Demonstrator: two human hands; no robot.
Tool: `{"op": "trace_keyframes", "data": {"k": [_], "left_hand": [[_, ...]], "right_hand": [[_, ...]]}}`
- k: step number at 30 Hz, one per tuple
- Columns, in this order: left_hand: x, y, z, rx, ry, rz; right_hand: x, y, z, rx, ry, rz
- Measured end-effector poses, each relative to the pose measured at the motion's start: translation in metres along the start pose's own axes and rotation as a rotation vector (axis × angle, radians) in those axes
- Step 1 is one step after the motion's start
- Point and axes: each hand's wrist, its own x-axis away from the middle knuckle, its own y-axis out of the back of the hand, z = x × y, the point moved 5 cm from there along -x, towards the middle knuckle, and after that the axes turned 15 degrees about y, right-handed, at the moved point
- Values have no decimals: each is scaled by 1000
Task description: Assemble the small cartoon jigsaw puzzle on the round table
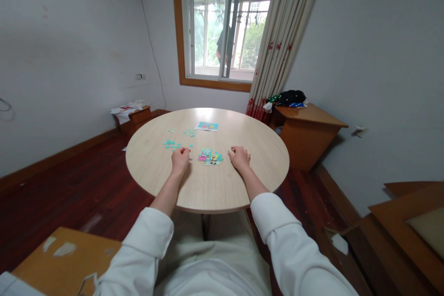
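While bare left hand (181,159) and right hand (240,157) curl, pinch unclear, align small teal jigsaw pieces (171,144) squarely against multicoloured cartoon puzzle (210,157).

L hand (180,159): finger undersides hidden, so grip on a pc. can't be conf'd. R hand (240,158): palm hidden; small dark spot at fingertips, too small to ID. Puzzle section (210,157): seams betw. pcs. too fine to trace. Loose pcs. (172,144): too small to count or read outlines. Printed sheet (207,126): pic. detail illegible at this res. Person beyond glass (219,45): partly obsc. by window stile (235,18), details indist. Curtain (287,23): cut off at top edge. L sleeve (138,240) & R sleeve (291,245): both cut off at btm. edge. Wooden furniture at far R (398,226): cut off by R edge.
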Motion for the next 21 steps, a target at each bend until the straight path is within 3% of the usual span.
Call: {"op": "trace_keyframes", "data": {"k": [21], "left_hand": [[1, 1, -1, -12, 10, 3]], "right_hand": [[-4, -1, 3, -39, -66, 62]]}}
